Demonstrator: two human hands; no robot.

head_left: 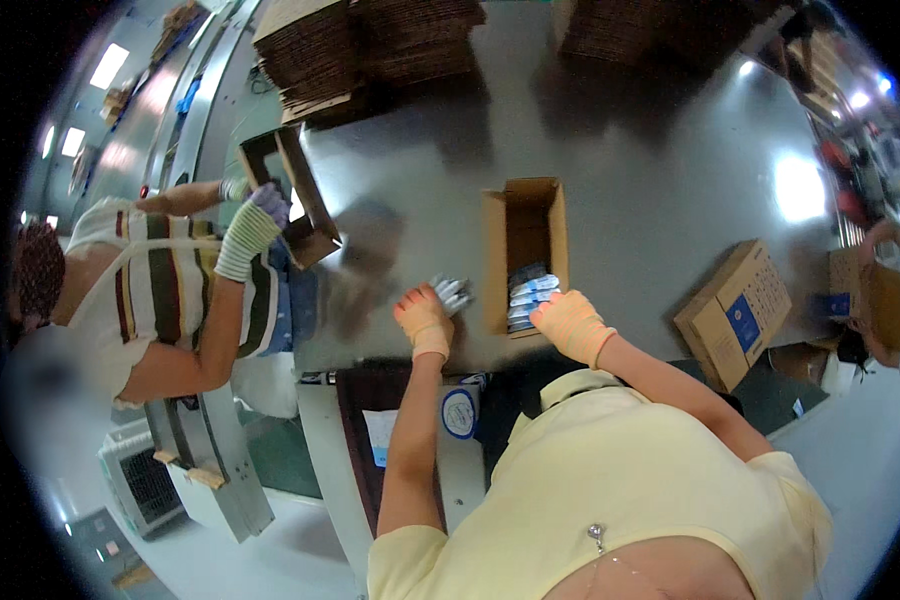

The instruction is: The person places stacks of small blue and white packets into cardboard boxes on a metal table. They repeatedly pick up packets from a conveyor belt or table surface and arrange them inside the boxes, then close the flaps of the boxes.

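An open brown cardboard box [557, 225] stands on the metal table in front of me. Small white-and-blue packets [532, 300] lie stacked at its near end, while its far part shows bare cardboard. My right hand [575, 328], in a pale orange glove, reaches over the near right edge of the box, its fingers closed on the packets there. Left of the box, my left hand [425, 320], gloved alike, is closed around a bunch of silvery packets [453, 295] just above the table.
A closed carton [735, 312] with a blue label lies at the right table edge. Stacks of flat cardboard [370, 45] line the far side. At left, a co-worker in striped gloves [250, 235] holds an open box [310, 190]. Another person [885, 290] works at far right.
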